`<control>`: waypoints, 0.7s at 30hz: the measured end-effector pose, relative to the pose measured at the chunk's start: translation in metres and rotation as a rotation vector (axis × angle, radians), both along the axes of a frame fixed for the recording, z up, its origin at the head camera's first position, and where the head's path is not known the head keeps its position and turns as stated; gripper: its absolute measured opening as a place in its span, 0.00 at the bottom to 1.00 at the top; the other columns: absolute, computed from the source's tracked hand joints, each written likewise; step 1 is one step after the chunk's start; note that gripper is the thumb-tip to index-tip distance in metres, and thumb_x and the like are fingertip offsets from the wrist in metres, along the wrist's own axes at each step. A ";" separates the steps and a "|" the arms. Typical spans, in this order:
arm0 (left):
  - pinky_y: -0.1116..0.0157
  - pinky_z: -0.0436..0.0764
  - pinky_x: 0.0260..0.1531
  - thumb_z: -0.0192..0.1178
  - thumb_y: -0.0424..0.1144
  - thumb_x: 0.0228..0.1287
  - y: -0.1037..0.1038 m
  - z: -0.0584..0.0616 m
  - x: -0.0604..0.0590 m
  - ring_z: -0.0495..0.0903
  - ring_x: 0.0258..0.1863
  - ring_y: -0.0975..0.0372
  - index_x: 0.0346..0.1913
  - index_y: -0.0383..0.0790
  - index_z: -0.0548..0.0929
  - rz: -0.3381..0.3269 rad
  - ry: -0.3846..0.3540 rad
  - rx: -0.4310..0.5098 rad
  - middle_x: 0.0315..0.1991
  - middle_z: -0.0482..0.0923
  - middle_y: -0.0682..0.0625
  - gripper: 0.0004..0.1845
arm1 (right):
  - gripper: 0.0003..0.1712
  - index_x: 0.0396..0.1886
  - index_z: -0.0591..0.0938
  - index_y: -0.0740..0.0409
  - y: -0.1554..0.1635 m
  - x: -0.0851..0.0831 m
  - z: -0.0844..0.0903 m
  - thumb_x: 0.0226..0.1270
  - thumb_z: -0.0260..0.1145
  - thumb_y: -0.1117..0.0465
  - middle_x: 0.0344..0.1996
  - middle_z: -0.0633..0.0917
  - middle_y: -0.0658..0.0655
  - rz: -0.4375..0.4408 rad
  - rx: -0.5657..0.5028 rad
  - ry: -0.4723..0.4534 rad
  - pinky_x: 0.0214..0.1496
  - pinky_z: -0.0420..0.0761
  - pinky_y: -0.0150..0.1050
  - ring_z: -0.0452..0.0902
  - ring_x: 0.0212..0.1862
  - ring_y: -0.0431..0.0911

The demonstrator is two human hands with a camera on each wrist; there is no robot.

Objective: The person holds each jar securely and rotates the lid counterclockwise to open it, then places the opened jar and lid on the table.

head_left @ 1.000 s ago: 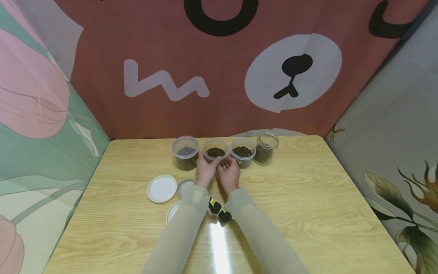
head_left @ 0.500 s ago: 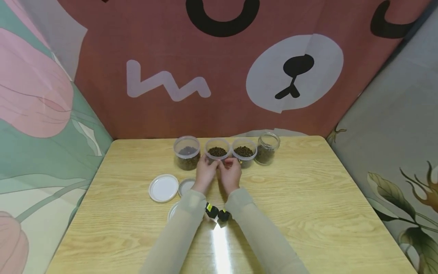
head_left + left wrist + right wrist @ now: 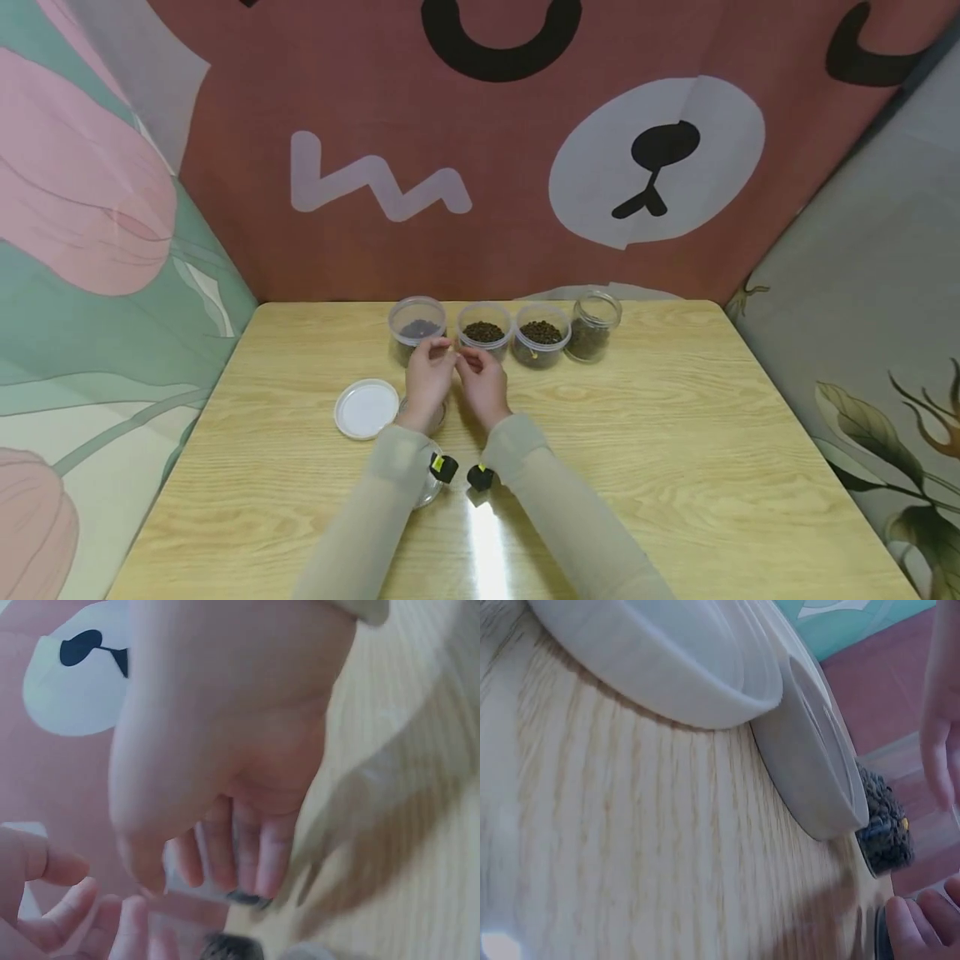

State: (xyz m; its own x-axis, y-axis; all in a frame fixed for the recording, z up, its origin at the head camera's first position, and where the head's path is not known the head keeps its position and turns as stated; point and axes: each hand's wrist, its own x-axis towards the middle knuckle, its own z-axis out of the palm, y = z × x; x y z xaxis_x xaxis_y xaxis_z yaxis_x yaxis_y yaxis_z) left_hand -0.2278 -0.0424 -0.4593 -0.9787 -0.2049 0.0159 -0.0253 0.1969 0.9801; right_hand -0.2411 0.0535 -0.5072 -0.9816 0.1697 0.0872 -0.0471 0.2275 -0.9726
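Observation:
In the head view my left hand is in front of the leftmost clear plastic jar, hiding part of it. Beside it, my right hand is in front of the second plastic jar, which has dark brown grains inside. The fingertips of both hands come close together. In the left wrist view the left hand has loosely bent fingers, its thumb apart from them, and no object shows between them. Fingers of the right hand appear at lower left, likewise loosely bent around nothing visible.
A third plastic jar and a glass jar, both with dark contents, continue the row rightward. A white lid lies to the left; a grey-rimmed lid and another lid are partly hidden by the left arm. A patterned cloth stands behind.
Both hands have left the second jar's front and shifted slightly left and apart from it. The jars keep their places in the row; the head view has shifted slightly.

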 end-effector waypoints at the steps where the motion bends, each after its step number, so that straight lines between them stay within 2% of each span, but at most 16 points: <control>1: 0.54 0.81 0.51 0.57 0.30 0.67 -0.004 0.002 0.001 0.82 0.53 0.46 0.54 0.28 0.79 0.005 0.022 -0.005 0.53 0.81 0.35 0.15 | 0.19 0.57 0.82 0.68 -0.001 0.000 0.000 0.72 0.66 0.62 0.51 0.86 0.66 0.029 -0.008 -0.016 0.57 0.82 0.49 0.83 0.53 0.58; 4: 0.60 0.83 0.43 0.55 0.30 0.66 -0.016 0.008 0.002 0.84 0.49 0.48 0.52 0.30 0.79 0.041 0.092 -0.033 0.51 0.81 0.36 0.14 | 0.26 0.66 0.77 0.66 -0.004 0.000 -0.001 0.72 0.66 0.60 0.61 0.81 0.66 0.108 0.009 -0.052 0.64 0.78 0.50 0.78 0.61 0.59; 7: 0.65 0.80 0.37 0.55 0.30 0.65 -0.027 0.012 0.001 0.82 0.48 0.49 0.51 0.31 0.79 0.087 0.142 -0.034 0.53 0.78 0.37 0.13 | 0.33 0.72 0.71 0.65 -0.007 -0.001 -0.001 0.71 0.66 0.60 0.67 0.75 0.66 0.172 0.002 -0.077 0.69 0.73 0.51 0.73 0.66 0.60; 9: 0.66 0.78 0.41 0.55 0.29 0.64 -0.034 0.013 -0.002 0.79 0.51 0.48 0.53 0.31 0.77 0.106 0.154 -0.024 0.56 0.73 0.37 0.15 | 0.37 0.76 0.66 0.63 -0.009 -0.002 0.000 0.71 0.67 0.59 0.70 0.72 0.66 0.205 -0.005 -0.088 0.71 0.70 0.52 0.69 0.69 0.61; 13: 0.55 0.74 0.54 0.58 0.30 0.64 -0.049 0.013 -0.009 0.66 0.61 0.44 0.63 0.31 0.70 0.098 0.107 -0.020 0.65 0.61 0.36 0.24 | 0.44 0.79 0.58 0.63 -0.012 -0.004 0.004 0.70 0.68 0.61 0.74 0.65 0.69 0.266 -0.041 -0.094 0.73 0.66 0.54 0.62 0.73 0.64; 17: 0.43 0.64 0.67 0.63 0.36 0.64 -0.060 0.010 -0.016 0.56 0.71 0.41 0.75 0.38 0.59 0.036 0.008 -0.064 0.73 0.51 0.34 0.38 | 0.49 0.82 0.51 0.60 -0.015 -0.008 0.005 0.69 0.68 0.62 0.77 0.58 0.68 0.316 -0.069 -0.105 0.75 0.64 0.52 0.56 0.76 0.62; 21: 0.40 0.57 0.72 0.69 0.39 0.60 -0.066 0.005 -0.021 0.51 0.75 0.38 0.80 0.42 0.49 -0.030 -0.067 -0.103 0.77 0.44 0.31 0.51 | 0.54 0.83 0.46 0.58 -0.018 -0.014 0.003 0.67 0.69 0.62 0.80 0.51 0.66 0.348 -0.079 -0.088 0.77 0.60 0.50 0.49 0.79 0.60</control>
